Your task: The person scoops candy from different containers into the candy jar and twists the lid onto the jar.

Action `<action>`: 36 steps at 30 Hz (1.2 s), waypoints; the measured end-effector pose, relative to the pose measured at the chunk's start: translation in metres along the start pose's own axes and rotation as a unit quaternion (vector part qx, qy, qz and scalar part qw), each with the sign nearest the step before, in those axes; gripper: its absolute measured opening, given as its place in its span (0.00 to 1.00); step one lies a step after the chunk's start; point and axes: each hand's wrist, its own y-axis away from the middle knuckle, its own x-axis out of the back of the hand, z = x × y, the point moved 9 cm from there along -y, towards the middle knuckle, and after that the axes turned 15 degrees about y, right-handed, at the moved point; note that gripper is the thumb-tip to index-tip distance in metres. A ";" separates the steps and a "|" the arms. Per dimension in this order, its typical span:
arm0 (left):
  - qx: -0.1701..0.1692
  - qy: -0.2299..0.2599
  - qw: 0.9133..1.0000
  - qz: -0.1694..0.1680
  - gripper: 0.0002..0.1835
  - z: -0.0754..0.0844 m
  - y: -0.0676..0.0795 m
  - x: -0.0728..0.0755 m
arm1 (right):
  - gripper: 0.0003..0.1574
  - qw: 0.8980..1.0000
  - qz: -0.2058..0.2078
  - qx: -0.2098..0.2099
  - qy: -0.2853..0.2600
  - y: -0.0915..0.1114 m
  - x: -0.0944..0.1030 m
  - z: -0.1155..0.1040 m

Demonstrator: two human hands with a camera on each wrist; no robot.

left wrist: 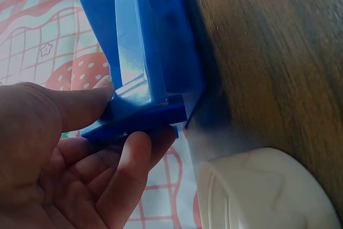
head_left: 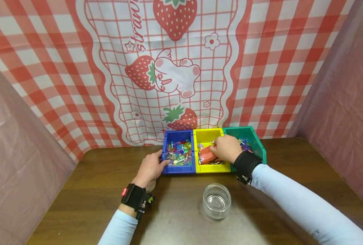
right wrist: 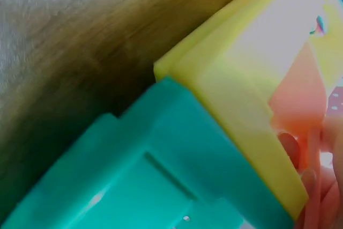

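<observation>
My right hand [head_left: 228, 148] reaches into the yellow bin [head_left: 213, 168] and grips the handle of a coral-orange scoop [head_left: 206, 155]. The scoop's blade lies among wrapped candies [head_left: 200, 146] there; part of the handle is hidden by the hand. In the right wrist view, fingers curl round the scoop handle [right wrist: 313, 170]. My left hand [head_left: 150, 167] holds the left wall of the blue bin [head_left: 179, 169], thumb on the inner side and fingers outside, as the left wrist view shows.
The green bin [head_left: 259, 144] adjoins the yellow one on the right. Small colourful pieces [head_left: 180, 153] fill the blue bin. A clear glass jar [head_left: 217, 201] stands in front of the bins. A cream round lid [left wrist: 273, 186] lies by my left wrist. A checked cloth [head_left: 261, 68] hangs behind.
</observation>
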 end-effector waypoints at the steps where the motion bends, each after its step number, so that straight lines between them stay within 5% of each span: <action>1: 0.001 0.000 1.000 0.000 0.29 0.000 0.000 0.000 | 0.26 1.000 0.003 -0.005 -0.001 0.000 0.000 0.000; 15: 0.006 0.008 1.000 -0.004 0.29 -0.003 0.002 -0.002 | 0.30 0.995 0.048 -0.070 -0.045 0.004 0.007 0.017; 36: 0.012 0.003 1.000 -0.004 0.30 -0.004 0.000 -0.001 | 0.26 0.995 0.094 -0.024 -0.030 0.002 0.005 0.011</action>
